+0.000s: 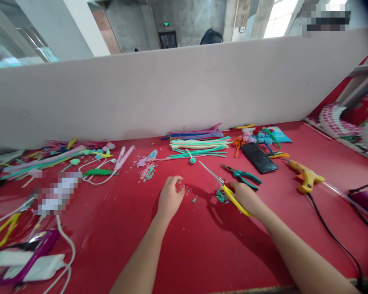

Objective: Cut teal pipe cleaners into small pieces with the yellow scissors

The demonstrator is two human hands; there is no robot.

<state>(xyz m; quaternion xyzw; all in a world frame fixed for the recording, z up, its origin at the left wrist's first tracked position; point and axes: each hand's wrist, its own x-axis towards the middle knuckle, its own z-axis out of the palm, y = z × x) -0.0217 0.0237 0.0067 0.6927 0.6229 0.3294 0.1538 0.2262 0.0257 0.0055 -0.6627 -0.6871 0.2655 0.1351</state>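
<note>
My right hand (245, 197) is closed around the handles of a pair of scissors (235, 201) with yellow and red grips. Their blades point up and to the left. Just beneath them lies a small pile of green clippings (221, 196). My left hand (171, 195) hovers over the red table, fingers curved with a gap between thumb and forefinger, and I see nothing in it. Beside it are scattered green bits (194, 200). Beyond the two hands sits a small green pompom-like ball with a pale stem (192, 160). Teal-handled pliers (243, 176) rest past my right hand.
Bundles of coloured pipe cleaners (199, 143) lie along the white partition (171, 98). At right are a black phone (259, 158) and a yellow glue gun (308, 176) with its cord. A pink curling-iron-like tool (124, 158), a green-handled cutter (98, 172) and white cables occupy the left.
</note>
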